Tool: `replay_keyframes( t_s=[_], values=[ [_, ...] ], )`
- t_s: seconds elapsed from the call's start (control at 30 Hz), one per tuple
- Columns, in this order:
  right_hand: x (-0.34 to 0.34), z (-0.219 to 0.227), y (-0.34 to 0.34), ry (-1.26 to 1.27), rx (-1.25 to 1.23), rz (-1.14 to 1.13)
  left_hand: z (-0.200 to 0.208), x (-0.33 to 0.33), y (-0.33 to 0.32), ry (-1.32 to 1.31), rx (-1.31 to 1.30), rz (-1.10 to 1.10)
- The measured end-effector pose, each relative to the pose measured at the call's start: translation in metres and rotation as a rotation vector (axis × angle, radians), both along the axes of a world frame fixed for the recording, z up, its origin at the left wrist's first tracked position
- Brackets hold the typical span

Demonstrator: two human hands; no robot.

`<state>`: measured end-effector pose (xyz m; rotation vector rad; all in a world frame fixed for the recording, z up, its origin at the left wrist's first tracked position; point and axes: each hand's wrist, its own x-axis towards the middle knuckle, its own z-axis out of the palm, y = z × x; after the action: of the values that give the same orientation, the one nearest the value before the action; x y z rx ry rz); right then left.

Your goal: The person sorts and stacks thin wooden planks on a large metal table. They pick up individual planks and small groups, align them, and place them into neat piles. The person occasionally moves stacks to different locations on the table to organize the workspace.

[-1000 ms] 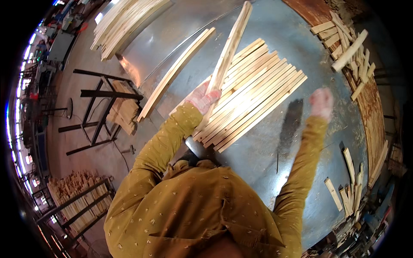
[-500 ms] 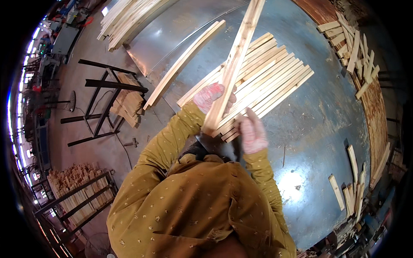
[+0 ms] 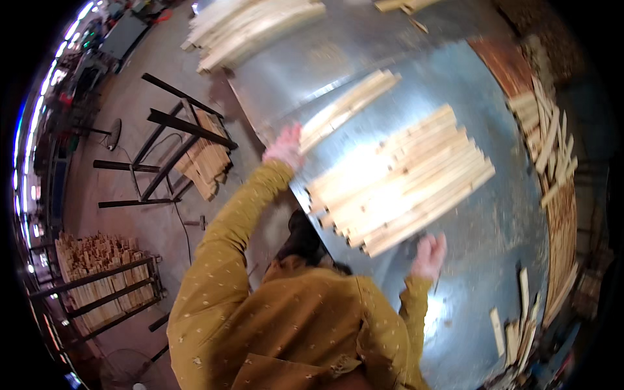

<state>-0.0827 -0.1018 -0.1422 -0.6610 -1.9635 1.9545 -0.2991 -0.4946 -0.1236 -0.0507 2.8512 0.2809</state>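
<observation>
My left hand (image 3: 284,149), in a pink-and-white glove, is at the near end of a small group of pale wooden strips (image 3: 351,107) on the metal table (image 3: 481,227). Its fingers seem closed about that end, though blur softens them. To the right lies a wide row of wooden strips (image 3: 403,182), side by side and slanting away to the upper right, their near ends uneven. My right hand (image 3: 429,257), gloved alike, hovers over the table just below this row. It holds nothing, and its fingers are slightly apart.
Piled strips (image 3: 260,29) stand at the far left. Loose offcuts (image 3: 552,136) and more pieces (image 3: 517,331) lie along the table's right side. On the floor to the left are a black metal frame (image 3: 162,156) with boards and a rack (image 3: 104,286) packed with upright wood pieces.
The long strip I held upright in my left hand is down among the others. My left hand has moved left to the separate strips; my right hand has drawn away from the row.
</observation>
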Motion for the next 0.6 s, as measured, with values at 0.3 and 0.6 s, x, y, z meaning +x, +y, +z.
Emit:
replay_keyframes(
  t_s=[0.3,0.6],
  values=[
    [-0.035,0.023,-0.036,-0.062,0.365,-0.489,0.031,-0.149,-0.135,-0.004,0.167,-0.131],
    [-0.135,0.071,-0.179,-0.196,0.546,-0.236,0.089,-0.416,-0.329,0.054,-0.248,0.076]
  ],
)
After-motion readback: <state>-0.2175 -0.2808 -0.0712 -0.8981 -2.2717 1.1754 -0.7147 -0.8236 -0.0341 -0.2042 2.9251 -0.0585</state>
